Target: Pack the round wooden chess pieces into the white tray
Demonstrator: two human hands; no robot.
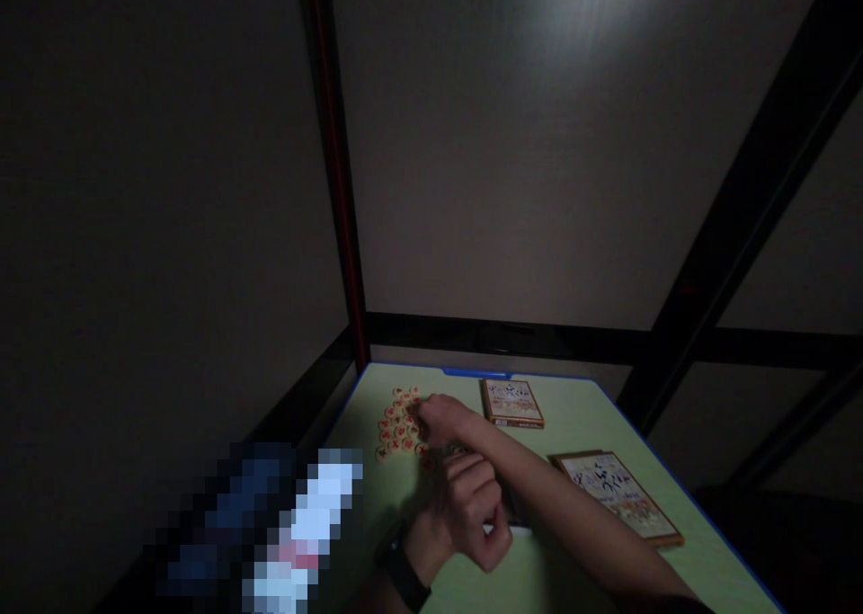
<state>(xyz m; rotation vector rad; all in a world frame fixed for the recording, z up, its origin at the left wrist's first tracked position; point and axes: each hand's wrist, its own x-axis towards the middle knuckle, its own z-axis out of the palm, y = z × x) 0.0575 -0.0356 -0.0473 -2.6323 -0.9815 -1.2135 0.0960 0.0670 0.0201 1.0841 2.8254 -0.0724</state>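
Observation:
Round Chinese chess pieces (397,432) with mostly red marks lie in a loose cluster on the left of the pale green table (502,587). My right hand (441,419) reaches across from the right to the cluster's right edge. Its fingers are curled down at the pieces, and their tips are hidden. Nearer to me, my left hand (472,511), with a dark watch (403,567) on its wrist, is closed with the fingers bent in; what it holds, if anything, is hidden. A dark, white-edged object (516,529) shows partly behind it, under my right forearm.
A flat box (512,401) with Chinese lettering lies at the table's back. A larger-looking similar box (618,493) lies right of my forearm. The table has a blue edge (715,542). Walls stand close behind and left. A pixelated patch (303,533) covers the lower left.

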